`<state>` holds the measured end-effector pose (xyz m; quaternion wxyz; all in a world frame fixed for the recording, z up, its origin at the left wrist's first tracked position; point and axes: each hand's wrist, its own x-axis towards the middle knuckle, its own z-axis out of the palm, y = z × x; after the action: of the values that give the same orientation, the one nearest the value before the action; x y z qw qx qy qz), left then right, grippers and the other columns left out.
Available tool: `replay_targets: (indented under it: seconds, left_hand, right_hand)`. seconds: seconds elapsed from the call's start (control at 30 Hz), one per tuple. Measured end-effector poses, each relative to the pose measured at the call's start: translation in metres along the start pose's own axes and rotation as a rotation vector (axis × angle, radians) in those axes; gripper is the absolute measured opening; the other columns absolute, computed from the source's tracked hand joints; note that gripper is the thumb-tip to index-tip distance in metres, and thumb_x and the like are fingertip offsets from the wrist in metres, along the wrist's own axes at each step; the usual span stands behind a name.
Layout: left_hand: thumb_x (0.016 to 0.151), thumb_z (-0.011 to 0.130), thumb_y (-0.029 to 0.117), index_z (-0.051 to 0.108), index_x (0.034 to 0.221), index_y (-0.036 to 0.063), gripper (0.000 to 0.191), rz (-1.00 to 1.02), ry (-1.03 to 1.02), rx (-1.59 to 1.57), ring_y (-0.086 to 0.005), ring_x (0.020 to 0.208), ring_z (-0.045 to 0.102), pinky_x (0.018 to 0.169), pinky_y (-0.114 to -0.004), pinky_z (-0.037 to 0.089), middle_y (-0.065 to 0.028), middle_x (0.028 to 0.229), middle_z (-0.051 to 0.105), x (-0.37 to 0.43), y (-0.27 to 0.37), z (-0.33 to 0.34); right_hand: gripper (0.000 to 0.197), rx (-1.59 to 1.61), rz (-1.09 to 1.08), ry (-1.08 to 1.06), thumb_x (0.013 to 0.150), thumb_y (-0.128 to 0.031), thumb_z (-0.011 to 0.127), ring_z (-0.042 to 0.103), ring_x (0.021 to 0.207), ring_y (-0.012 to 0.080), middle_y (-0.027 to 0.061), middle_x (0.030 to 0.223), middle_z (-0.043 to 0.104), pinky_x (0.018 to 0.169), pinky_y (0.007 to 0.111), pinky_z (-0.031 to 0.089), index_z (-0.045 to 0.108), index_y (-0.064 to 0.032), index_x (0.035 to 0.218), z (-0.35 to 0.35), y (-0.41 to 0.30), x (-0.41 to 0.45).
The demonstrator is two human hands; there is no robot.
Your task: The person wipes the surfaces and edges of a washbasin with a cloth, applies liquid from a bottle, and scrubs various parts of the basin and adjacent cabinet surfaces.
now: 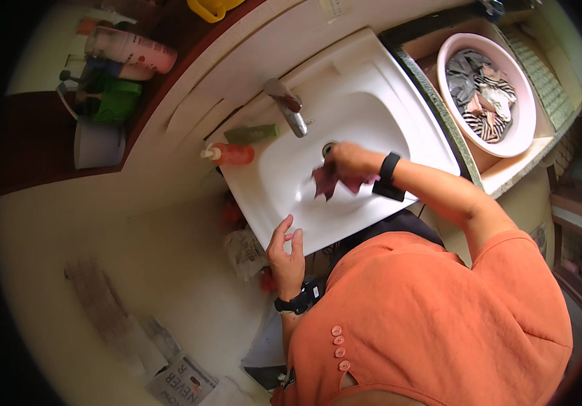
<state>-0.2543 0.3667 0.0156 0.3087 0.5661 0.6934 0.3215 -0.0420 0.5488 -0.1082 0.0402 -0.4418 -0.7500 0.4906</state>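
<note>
My right hand (354,160) is closed around a dark maroon cloth (329,180) inside the white washbasin (291,188), close to the drain (328,148). Folds of the cloth hang out below the fingers, slightly blurred. My left hand (287,254) is raised at the basin's near left edge, fingers apart and holding nothing. A chrome faucet (291,111) stands on the back rim, and I cannot tell whether water runs from it. On the left rim lie a pump bottle with orange-red liquid (232,154) and a green tube (252,133).
Right of the basin, a pink tub (526,119) of crumpled clothes sits in a stone laundry sink (466,157) with a ribbed washboard (539,76). A dark red shelf (32,147) at upper left carries bottles and a green cup (118,101). Towels (98,299) hang at lower left.
</note>
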Motion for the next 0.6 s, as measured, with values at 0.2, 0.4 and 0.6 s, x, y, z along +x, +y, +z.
replay_targets:
  seconds: [0.2, 0.4, 0.6]
  left_hand:
    - [0.095, 0.065, 0.012, 0.065, 0.120, -0.0035, 0.030, -0.204, 0.092, -0.023, -0.0230, 0.095, 0.069, 0.081, -0.033, 0.054, -0.0160, 0.115, 0.071, -0.040, -0.029, -0.004]
    - [0.095, 0.065, 0.013, 0.065, 0.122, -0.0031, 0.031, -0.186, 0.063, 0.001, -0.0256, 0.095, 0.070, 0.081, -0.033, 0.055, -0.0199, 0.116, 0.070, -0.027, -0.023, -0.001]
    - [0.093, 0.067, 0.012, 0.064, 0.120, -0.0039, 0.032, -0.013, -0.010, 0.014, -0.0289, 0.097, 0.070, 0.078, -0.035, 0.056, -0.0214, 0.113, 0.070, 0.009, -0.031, -0.015]
  right_hand:
    - [0.072, -0.504, 0.321, 0.296, 0.069, -0.030, 0.087, 0.042, 0.126, 0.0406, 0.0110, 0.135, 0.048, 0.085, 0.058, 0.048, 0.054, -0.0189, 0.132, -0.007, 0.098, 0.018]
    - [0.060, -0.314, 0.219, -0.194, 0.077, -0.028, 0.081, 0.040, 0.130, 0.0466, 0.0176, 0.146, 0.033, 0.096, 0.064, 0.047, 0.054, -0.0177, 0.130, 0.106, 0.033, 0.025]
    - [0.067, 0.202, -0.145, -0.552, 0.073, 0.008, 0.043, 0.071, 0.078, 0.0357, 0.0190, 0.105, 0.070, 0.048, 0.042, 0.057, 0.058, -0.0077, 0.136, 0.093, 0.024, 0.071]
